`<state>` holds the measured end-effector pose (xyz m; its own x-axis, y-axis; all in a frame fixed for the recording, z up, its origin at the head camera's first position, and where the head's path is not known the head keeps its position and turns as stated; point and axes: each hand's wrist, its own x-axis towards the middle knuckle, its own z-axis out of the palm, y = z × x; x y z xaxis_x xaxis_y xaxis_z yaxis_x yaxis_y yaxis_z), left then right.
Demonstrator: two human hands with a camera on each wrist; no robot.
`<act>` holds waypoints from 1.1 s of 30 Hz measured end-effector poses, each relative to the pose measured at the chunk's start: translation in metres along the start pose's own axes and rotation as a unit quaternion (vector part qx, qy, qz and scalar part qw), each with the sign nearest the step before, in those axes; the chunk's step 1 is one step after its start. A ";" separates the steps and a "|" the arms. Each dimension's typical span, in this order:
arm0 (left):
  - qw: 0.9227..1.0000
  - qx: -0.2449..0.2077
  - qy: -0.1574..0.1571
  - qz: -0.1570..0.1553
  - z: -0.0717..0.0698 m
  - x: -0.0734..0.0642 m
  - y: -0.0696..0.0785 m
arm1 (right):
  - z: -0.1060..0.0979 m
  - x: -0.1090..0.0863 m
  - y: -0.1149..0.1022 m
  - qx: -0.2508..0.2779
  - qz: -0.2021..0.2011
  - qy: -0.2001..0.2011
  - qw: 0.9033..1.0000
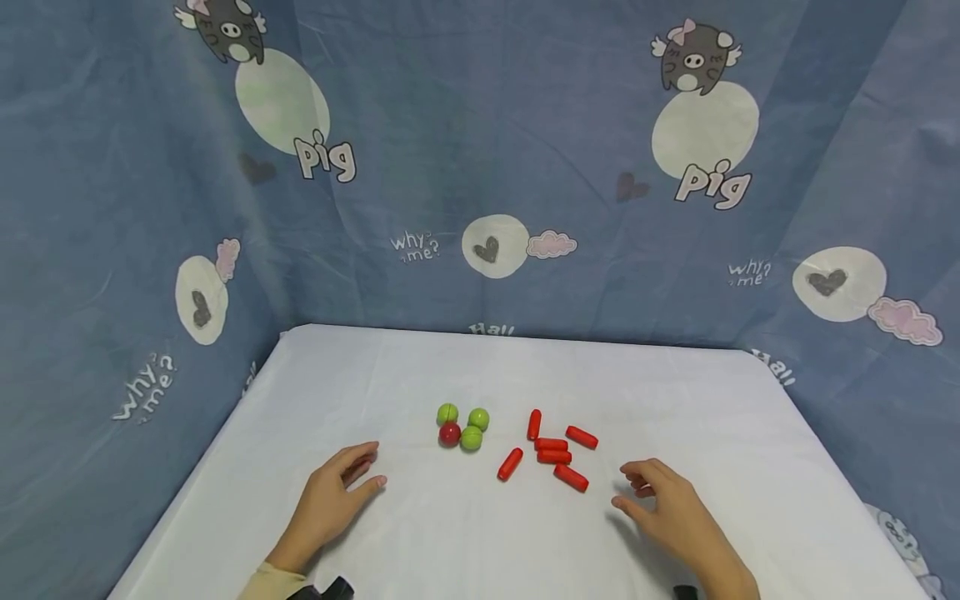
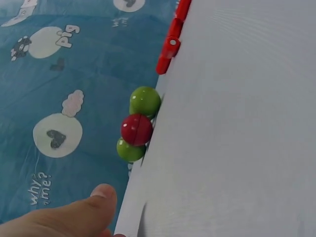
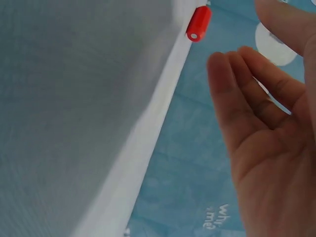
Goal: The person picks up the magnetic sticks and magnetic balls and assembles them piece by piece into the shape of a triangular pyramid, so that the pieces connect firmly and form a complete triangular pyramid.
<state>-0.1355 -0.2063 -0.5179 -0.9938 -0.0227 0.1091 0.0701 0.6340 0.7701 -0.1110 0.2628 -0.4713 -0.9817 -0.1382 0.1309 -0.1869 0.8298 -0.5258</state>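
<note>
Three green balls (image 1: 472,438) and a dark red ball (image 1: 450,434) sit in a tight cluster near the middle of the white table. To their right lie several short red sticks (image 1: 553,457), some side by side and others apart at various angles. My left hand (image 1: 327,503) is left of the balls, its fingers loosely bent and nothing in its grasp. My right hand (image 1: 667,510) hovers right of the sticks, likewise holding nothing. In the right wrist view one red stick (image 3: 199,23) shows beyond the fingertips. The left wrist view has the red ball (image 2: 137,129) between green ones.
A white cloth covers the table (image 1: 450,542), whose back edge meets a blue curtain (image 1: 420,108) printed with cartoon pigs and lettering. The curtain also runs along the left and right sides. A dark wrist strap (image 1: 326,590) shows by the left sleeve.
</note>
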 end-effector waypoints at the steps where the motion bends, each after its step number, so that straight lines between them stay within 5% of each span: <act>1: 1.000 -0.011 0.001 -0.003 0.000 0.000 0.000 | 0.001 0.001 0.001 0.007 -0.001 -0.004 1.000; 19: 0.991 -0.120 -0.021 -0.058 0.002 0.006 0.007 | 0.018 0.011 0.000 0.120 0.003 -0.048 0.992; 26: 0.989 -0.112 -0.019 -0.094 0.004 0.007 0.014 | 0.028 0.017 -0.006 0.130 0.022 -0.058 0.990; 33: 0.990 -0.103 -0.028 -0.093 -0.005 0.002 0.026 | 0.030 0.020 -0.011 0.111 0.064 -0.053 0.990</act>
<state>-0.1352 -0.1939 -0.4947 -0.9940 -0.0772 -0.0779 -0.1045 0.4521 0.8858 -0.1296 0.2348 -0.4878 -0.9939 -0.1058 -0.0321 -0.0523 0.7060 -0.7063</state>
